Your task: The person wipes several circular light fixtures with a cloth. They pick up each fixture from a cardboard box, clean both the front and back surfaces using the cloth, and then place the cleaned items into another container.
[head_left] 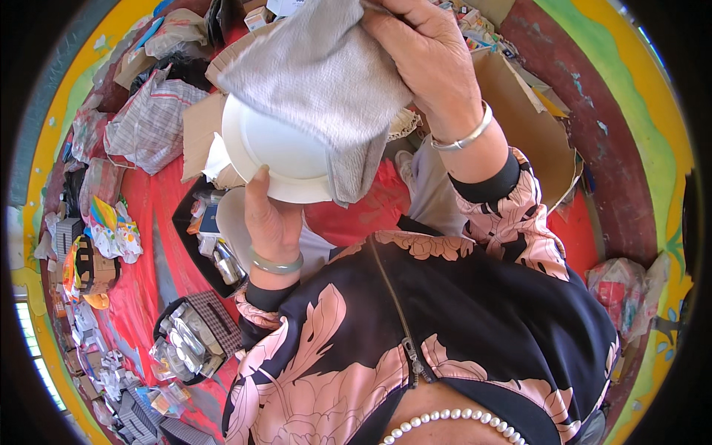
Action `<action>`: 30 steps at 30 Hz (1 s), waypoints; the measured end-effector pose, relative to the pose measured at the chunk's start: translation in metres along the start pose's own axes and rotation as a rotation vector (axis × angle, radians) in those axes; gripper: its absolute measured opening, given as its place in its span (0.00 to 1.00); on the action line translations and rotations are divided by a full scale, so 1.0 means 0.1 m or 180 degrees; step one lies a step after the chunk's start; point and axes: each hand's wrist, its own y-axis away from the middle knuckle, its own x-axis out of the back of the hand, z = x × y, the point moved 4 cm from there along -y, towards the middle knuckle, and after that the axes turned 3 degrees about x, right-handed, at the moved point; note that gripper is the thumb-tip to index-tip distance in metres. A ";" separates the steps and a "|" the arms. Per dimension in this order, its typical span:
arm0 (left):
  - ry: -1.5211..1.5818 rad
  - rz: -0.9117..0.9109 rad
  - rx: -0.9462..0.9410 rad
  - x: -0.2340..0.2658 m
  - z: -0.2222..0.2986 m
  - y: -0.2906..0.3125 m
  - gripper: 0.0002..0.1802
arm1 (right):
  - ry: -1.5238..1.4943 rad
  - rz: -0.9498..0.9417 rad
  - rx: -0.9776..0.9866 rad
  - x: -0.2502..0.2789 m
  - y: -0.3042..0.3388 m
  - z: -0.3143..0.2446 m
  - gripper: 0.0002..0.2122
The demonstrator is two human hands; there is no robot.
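A round white plate (274, 144) is tilted up in front of me, its lower rim held by my left hand (274, 226) with the thumb over the front. The fingers behind the plate are mostly hidden. My right hand (437, 63), higher up and to the right, pinches the top of a grey cloth (319, 78). This cloth hangs over the plate's upper part and right side, covering much of its face.
An open cardboard box (523, 133) stands on the right. On the left are a plaid bag (152, 122), a black tray (185, 211) of small items and a checked basket (211, 319) with packaged goods. Red sheeting (144, 245) lies on the floor.
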 end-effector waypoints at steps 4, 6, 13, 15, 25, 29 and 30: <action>-0.0060 0.0029 -0.0098 -0.05 0.03 -0.02 0.29 | 0.1250 0.0432 0.0972 -0.11 0.14 0.25 0.11; -0.0091 0.0041 -0.0154 -0.05 0.03 -0.02 0.29 | 0.1695 -0.0494 0.1130 -0.28 0.27 0.34 0.14; -0.0251 -0.0112 -0.0107 -0.07 -0.01 -0.02 0.32 | 0.1824 -0.2404 0.0943 -0.74 0.74 0.20 0.34; -0.0245 -0.0200 -0.0116 -0.06 -0.03 0.01 0.33 | 0.1672 -0.2505 0.1027 -0.76 0.78 0.18 0.32; -0.0171 -0.0462 0.0048 0.09 -0.03 -0.03 0.39 | 0.0695 -0.2305 0.1362 -0.65 0.72 0.15 0.17; -0.0001 -0.0278 0.0150 0.00 -0.06 -0.03 0.44 | 0.0813 -0.1494 0.1436 -0.71 0.52 0.15 0.17; 0.0090 -0.0227 0.0130 0.05 -0.08 -0.03 0.44 | 0.1039 -0.1486 0.1583 -0.78 0.55 0.12 0.18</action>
